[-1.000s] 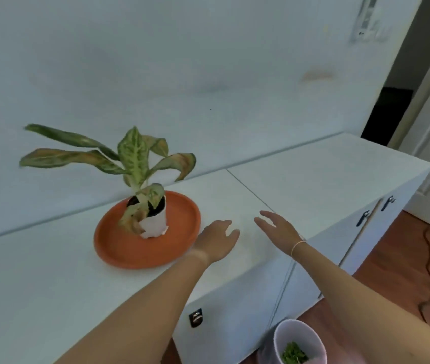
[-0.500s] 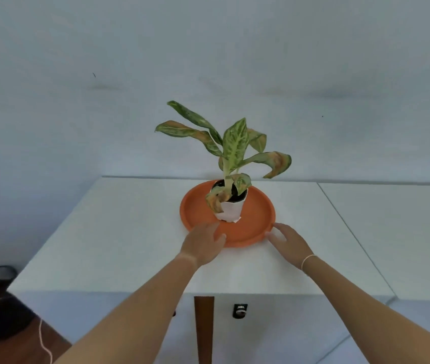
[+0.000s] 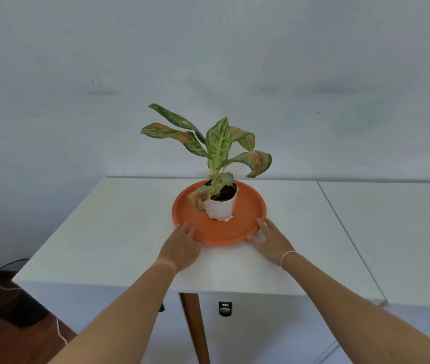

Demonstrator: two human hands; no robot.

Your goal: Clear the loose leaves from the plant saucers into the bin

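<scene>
Both hands rest on the table at the near rim of the orange saucer (image 3: pixel 248 206), just below the middle of the frame. My left hand (image 3: pixel 181 248) lies palm down with its fingertips touching the rim at the lower left; my right hand (image 3: pixel 271 240) curves loosely against the rim at the lower right, thumb under the edge — neither grip has closed round the saucer, fingers relaxed and part open, holding nothing. Between my hands the saucer sits flat on the white table (image 3: pixel 103 232), and a white pot (image 3: pixel 221 208) stands upright in it, toward the far side. Its plant (image 3: pixel 218 145) rises to the centre of the frame, leaves green and browning — one droops over the pot's left rim.
</scene>
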